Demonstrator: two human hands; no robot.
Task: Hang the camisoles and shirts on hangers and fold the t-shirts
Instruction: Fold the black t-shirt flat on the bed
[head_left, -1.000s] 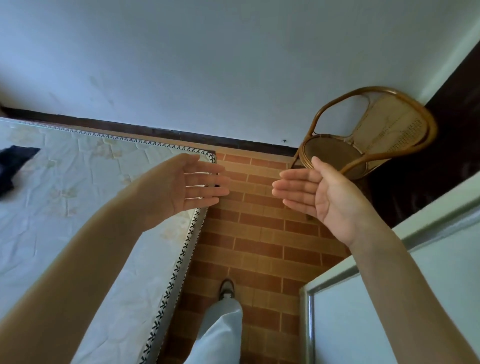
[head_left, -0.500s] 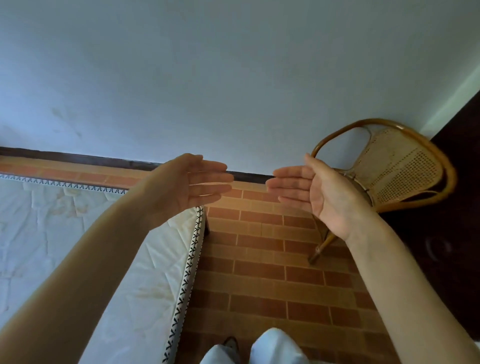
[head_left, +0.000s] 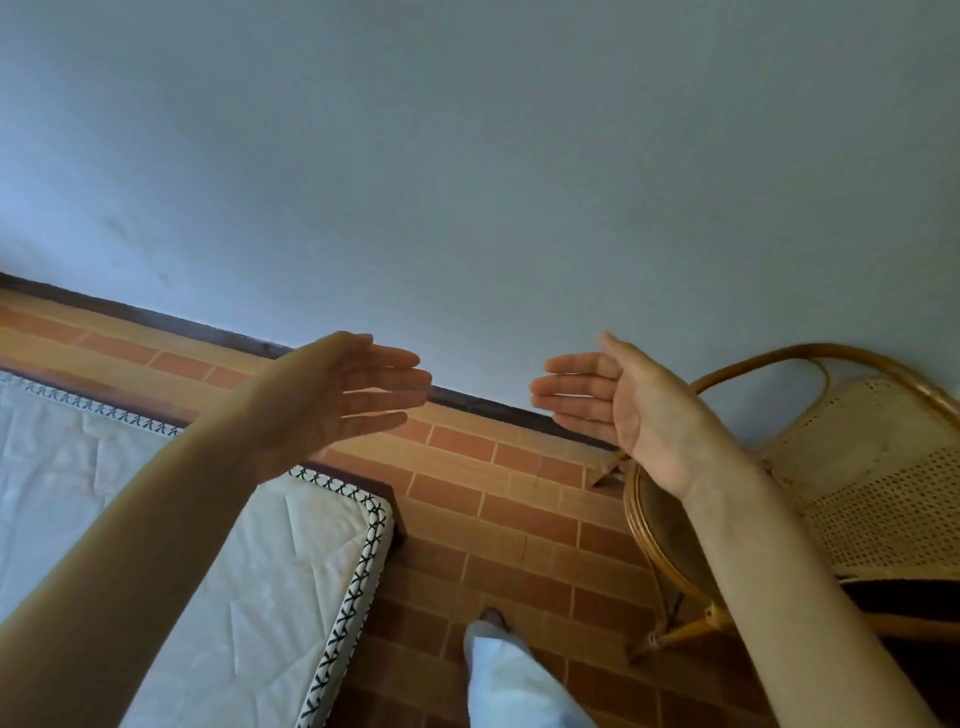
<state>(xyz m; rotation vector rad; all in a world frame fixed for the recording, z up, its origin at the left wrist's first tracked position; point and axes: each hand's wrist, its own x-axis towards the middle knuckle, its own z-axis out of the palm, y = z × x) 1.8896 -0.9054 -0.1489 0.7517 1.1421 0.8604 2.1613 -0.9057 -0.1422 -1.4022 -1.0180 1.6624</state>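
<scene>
Wall (head_left: 467, 156): pale blue-grey, plain, fills the upper half of the view. A dark skirting strip (head_left: 156, 319) runs along its foot, slanting down to the right.

Floor (head_left: 519, 519): brick-pattern tiles in orange and red-brown, between bed and chair.

Mattress (head_left: 234, 571): white quilted, lower left, edged with a black-and-white cross-stitch trim (head_left: 358, 571). Its near corner sits on a dark bed frame.

Rattan chair (head_left: 857, 493): right side, bent cane frame, woven cane back, dark round seat. It stands close to the wall, tilted in the wide-angle view.

Both forearms reach up and forward from the lower corners, bare.

Left hand (head_left: 337, 395): raised in front of the skirting line, palm turned inward toward the other hand, fingers straight and together, pointing right. Grip fully open, holding nothing. Slight motion blur at the fingertips.

Right hand (head_left: 623, 400): level with the left, palm facing inward, fingers straight, pointing left, thumb up. Grip fully open, holding nothing. The two hands are apart, with a clear gap between the fingertips.

Trouser leg (head_left: 509, 680): white, bottom centre, with a shoe toe (head_left: 493, 616) on the floor.

No camisole, shirt, t-shirt or hanger shows in this view; their place cannot be told. No readable writing or labels.
</scene>
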